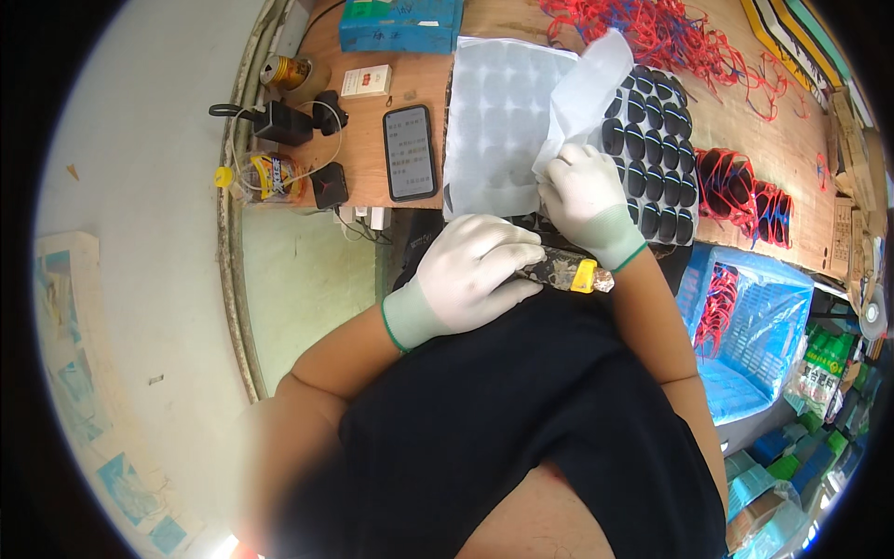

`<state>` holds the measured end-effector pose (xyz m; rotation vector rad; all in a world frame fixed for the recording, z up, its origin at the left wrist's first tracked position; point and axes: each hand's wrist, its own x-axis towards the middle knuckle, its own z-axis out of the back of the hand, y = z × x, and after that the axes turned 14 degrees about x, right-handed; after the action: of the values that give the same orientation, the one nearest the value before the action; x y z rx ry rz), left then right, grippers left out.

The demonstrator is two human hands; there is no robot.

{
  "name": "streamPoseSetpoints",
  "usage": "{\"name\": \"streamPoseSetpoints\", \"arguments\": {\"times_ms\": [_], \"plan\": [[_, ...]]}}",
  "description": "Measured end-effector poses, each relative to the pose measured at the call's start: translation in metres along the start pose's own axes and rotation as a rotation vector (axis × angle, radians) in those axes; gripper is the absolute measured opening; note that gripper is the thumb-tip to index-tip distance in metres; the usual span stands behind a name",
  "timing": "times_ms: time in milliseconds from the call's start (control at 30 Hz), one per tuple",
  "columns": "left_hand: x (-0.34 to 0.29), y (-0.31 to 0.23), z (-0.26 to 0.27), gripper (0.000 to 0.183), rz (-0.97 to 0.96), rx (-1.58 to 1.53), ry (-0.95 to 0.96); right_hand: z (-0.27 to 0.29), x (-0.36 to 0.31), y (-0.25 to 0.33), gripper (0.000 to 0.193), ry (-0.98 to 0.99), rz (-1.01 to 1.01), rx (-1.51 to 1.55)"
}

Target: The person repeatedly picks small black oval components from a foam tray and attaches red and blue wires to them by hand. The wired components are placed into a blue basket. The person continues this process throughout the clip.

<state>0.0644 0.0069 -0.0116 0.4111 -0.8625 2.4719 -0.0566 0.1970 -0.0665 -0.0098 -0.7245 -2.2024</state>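
Observation:
My left hand (475, 275), in a white knit glove, is closed around a dark, worn utility knife (559, 270) with a yellow piece near its end. My right hand (585, 194), gloved too, pinches the near edge of a thin white translucent sheet (591, 79), which is lifted and folded up. Under the sheet, rows of dark oval lenses (654, 149) show at the right. The left part of the rows lies beneath a flat white covering (498, 130). What the left fingertips touch besides the knife is hidden.
Left of the sheet lie a phone (410, 154), a small white-and-red box (366, 82), a charger (282, 123) and a blue box (400, 25). Red and blue glasses frames (652, 33) pile up behind; stacked frames (736, 191) stand right. A blue plastic-lined basket (750, 326) sits below the table edge.

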Motion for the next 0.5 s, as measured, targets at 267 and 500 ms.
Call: {"name": "streamPoseSetpoints", "arguments": {"times_ms": [267, 500], "plan": [[0.01, -0.004, -0.008, 0.046, -0.067, 0.0, 0.04, 0.028, -0.011, -0.007, 0.013, -0.353, 0.075, -0.087], [0.042, 0.034, 0.001, 0.034, -0.006, 0.32, 0.189, 0.148, -0.087, -0.04, 0.026, -0.736, -0.102, -0.196]]}}
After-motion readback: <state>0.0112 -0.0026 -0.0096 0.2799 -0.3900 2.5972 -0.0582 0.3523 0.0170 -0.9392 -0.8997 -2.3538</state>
